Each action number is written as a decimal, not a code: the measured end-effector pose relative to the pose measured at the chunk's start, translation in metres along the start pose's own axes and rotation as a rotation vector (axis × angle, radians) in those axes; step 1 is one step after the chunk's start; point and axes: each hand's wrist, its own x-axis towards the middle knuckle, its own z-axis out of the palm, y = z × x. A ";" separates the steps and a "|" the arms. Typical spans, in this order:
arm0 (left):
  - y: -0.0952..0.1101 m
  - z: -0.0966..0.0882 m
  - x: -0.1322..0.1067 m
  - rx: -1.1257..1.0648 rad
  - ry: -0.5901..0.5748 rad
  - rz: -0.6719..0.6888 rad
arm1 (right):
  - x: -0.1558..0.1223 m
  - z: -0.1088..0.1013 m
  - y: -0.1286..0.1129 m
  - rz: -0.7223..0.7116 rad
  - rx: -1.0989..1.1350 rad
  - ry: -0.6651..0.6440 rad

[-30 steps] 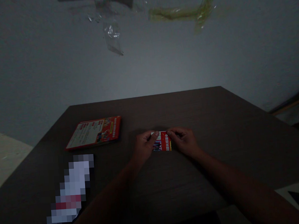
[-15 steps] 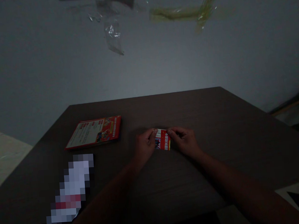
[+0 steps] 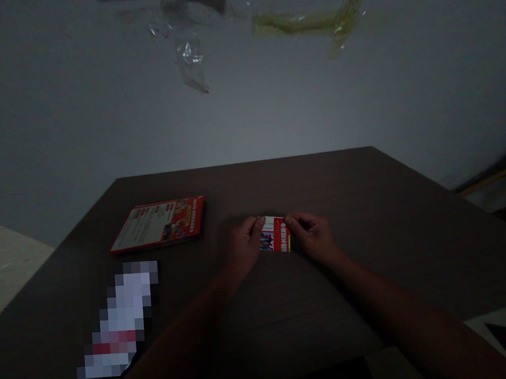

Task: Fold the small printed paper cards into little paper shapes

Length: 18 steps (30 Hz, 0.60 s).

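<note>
Between my hands is a small piece of printed paper (image 3: 277, 236), red and white with a picture and large white characters, maybe a folded flyer. My left hand (image 3: 245, 241) pinches its upper left side, thumb on top. My right hand (image 3: 311, 231) grips the upper right corner between thumb and curled fingers. Both hands are low over the dark table, and the fingers behind the paper are hidden. To the left lies a stack of red and white printed flyers (image 3: 152, 224).
A blurred-out long object, pale with a reddish band (image 3: 121, 312), lies at the table's left front. The dark wooden table (image 3: 321, 179) has its far edge near a grey wall (image 3: 274, 114). Strips of clear and yellowish tape (image 3: 298, 24) stick to the wall.
The paper between my hands has turned slightly, and a little more of its picture shows. My hands have moved slightly apart, both still gripping it. The stack is unchanged.
</note>
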 end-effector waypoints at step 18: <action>0.005 0.000 0.001 0.073 0.069 0.099 | 0.001 0.002 -0.005 0.003 0.017 0.015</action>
